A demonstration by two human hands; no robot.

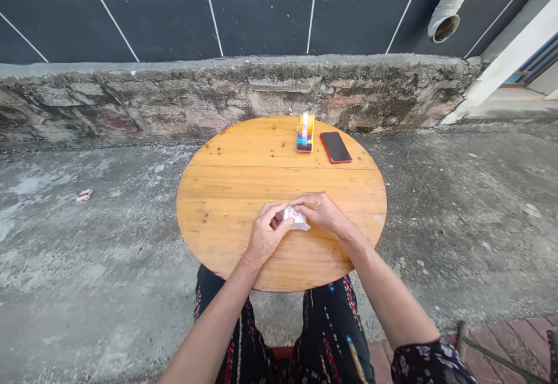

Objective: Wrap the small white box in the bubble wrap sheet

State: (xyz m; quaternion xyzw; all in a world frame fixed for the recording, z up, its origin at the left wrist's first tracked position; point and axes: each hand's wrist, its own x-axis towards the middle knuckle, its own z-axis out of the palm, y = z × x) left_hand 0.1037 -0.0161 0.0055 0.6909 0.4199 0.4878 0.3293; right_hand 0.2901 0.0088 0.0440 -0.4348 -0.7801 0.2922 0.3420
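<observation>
A small white packet in clear plastic wrap (296,219) is between my two hands, close above the wooden table's near half. My left hand (267,230) grips its left side, with the thumb in front and the fingers behind. At the packet's upper right edge, my right hand (320,210) pinches the wrap with thumb and fingertips. Pinkish print shows on the packet; what is inside cannot be made out. Part of its left side is hidden by my left fingers.
The round wooden table (226,198) bears a yellow and blue tape dispenser (305,134) at its far edge and a red-edged phone (336,147) right of it. Behind runs a low stone ledge (174,102). A crumpled packet (84,195) lies on the concrete floor at left.
</observation>
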